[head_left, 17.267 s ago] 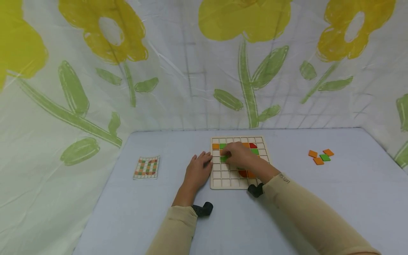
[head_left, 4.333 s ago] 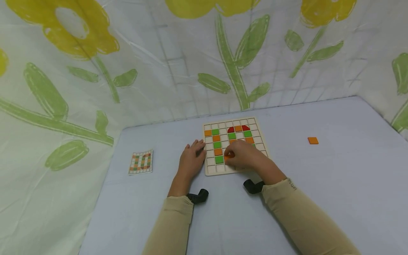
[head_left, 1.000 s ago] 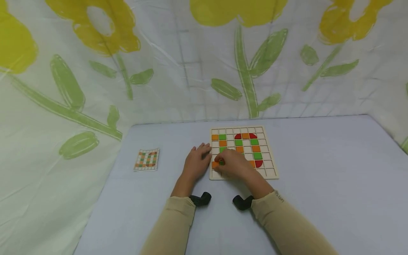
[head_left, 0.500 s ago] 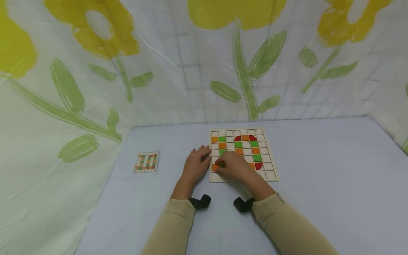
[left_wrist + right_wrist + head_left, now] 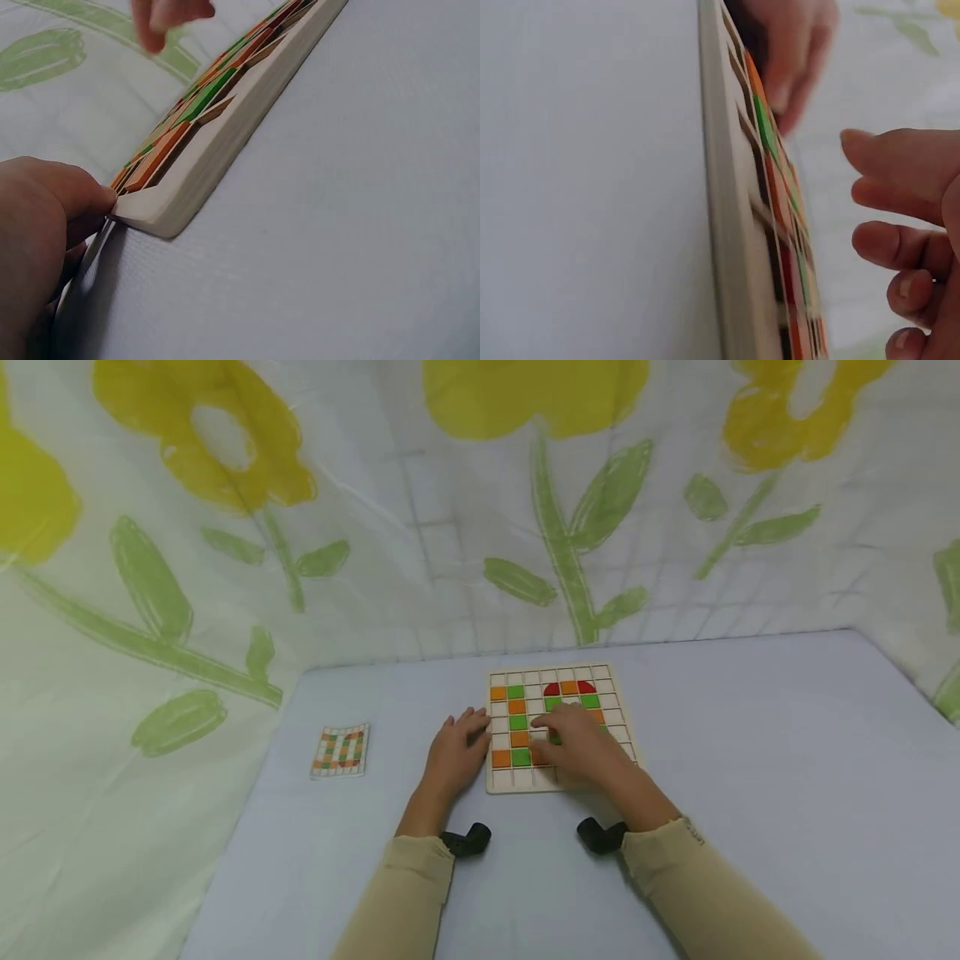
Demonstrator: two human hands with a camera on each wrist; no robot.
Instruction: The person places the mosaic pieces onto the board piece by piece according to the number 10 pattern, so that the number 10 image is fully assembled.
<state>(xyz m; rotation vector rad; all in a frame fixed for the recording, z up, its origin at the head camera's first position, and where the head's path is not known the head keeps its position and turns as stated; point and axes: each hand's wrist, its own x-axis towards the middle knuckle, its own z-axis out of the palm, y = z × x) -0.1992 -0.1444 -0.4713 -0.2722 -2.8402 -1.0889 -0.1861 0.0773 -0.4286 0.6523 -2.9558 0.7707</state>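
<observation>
A square wooden grid board [image 5: 525, 777] lies on the table, with orange, green and red tiles set in its cells. An orange tile [image 5: 500, 758] and a green tile [image 5: 521, 757] sit side by side near its lower left corner. My left hand [image 5: 453, 752] rests at the board's left edge; in the left wrist view its thumb [image 5: 86, 191] touches the rim. Over the middle of the board hovers my right hand [image 5: 581, 739], fingers spread and holding nothing. It hides several cells. The right wrist view shows its fingertips apart from the tiles.
A small card [image 5: 341, 752] printed with a coloured grid pattern lies left of the board. Black devices sit on both wrists, such as the left one [image 5: 467, 841]. Behind the pale table [image 5: 525, 893] hangs a flower-printed cloth [image 5: 450, 602].
My right hand has left the tiles at the lower left, moving right and up with its fingers parted. Loose tiles seen earlier on the right of the table are gone from there.
</observation>
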